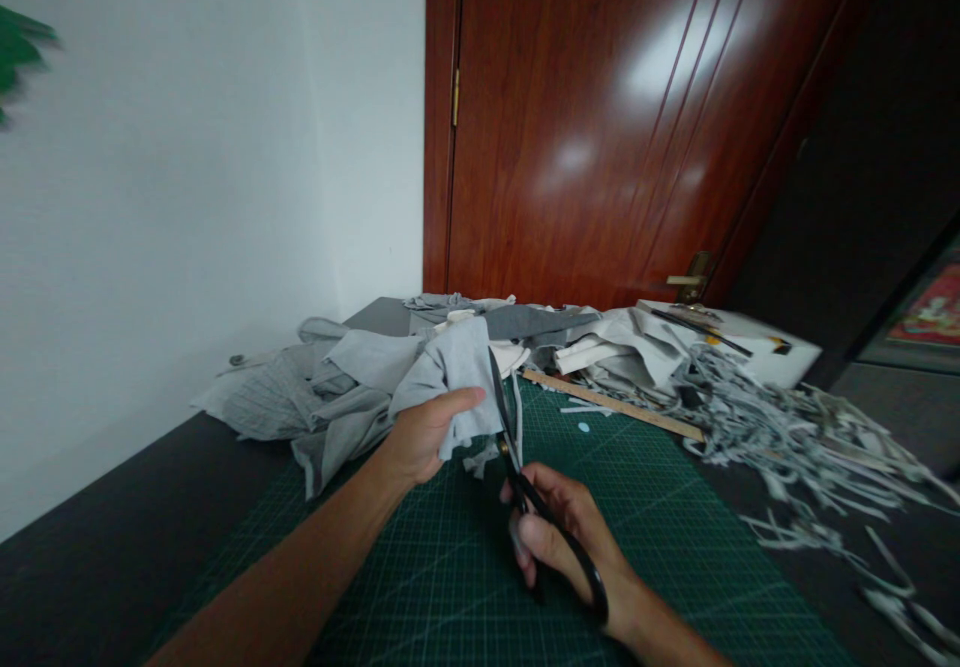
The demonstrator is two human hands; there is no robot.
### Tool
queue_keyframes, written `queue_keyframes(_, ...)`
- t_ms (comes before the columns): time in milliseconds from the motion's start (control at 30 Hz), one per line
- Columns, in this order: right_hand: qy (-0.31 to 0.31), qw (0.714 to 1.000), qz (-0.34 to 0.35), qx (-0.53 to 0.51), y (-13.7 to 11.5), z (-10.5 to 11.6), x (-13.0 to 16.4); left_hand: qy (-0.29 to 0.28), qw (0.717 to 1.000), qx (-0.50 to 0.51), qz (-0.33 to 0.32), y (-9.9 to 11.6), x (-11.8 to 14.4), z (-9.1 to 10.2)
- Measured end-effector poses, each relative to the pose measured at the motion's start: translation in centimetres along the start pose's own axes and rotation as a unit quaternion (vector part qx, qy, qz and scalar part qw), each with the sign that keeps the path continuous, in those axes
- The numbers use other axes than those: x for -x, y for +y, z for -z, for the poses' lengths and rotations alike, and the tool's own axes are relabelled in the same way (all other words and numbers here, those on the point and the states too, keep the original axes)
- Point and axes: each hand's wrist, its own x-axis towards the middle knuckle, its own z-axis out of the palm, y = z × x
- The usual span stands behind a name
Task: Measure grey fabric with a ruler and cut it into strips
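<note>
Between the thumb and fingers of my left hand (427, 435) is a piece of light grey fabric (457, 362), held up above the green cutting mat (637, 507). My right hand (570, 527) grips the black handles of a pair of scissors (510, 447), whose blades point away from me along the fabric's right edge. A narrow strip (519, 417) hangs just right of the blades. Below the held piece, a small grey scrap (480, 460) shows near the scissors' pivot. The fingers of my left hand behind the fabric are partly hidden.
Heaped grey fabric (285, 397) lies at the left. A wooden ruler (615, 407) crosses the mat's far side. Many cut strips (780, 447) pile up at the right, before a white box (795, 352). Behind stand a white wall (187, 167) and a reddish-brown door (555, 127).
</note>
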Motion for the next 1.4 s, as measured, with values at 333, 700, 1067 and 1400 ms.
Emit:
queue_keyframes(333,0.004,1.0,-0.001,0.004,-0.2,-0.2,0.1,-0.011,1.0,0.006,-0.016,-0.2,0.0,-0.2)
queue_keyframes(700,0.014,1.0,-0.018,0.017,-0.5,-0.4,0.1,-0.024,1.0,-0.002,-0.008,-0.3,0.1,-0.2)
queue_keyframes(1067,0.025,0.998,-0.041,0.035,-0.8,-0.6,0.1,-0.007,1.0,-0.011,-0.021,-0.4,-0.1,-0.1)
queue_keyframes(1400,0.045,0.996,-0.055,0.047,-1.0,-0.9,0.1,-0.018,1.0,-0.012,-0.008,-0.1,0.2,-0.3)
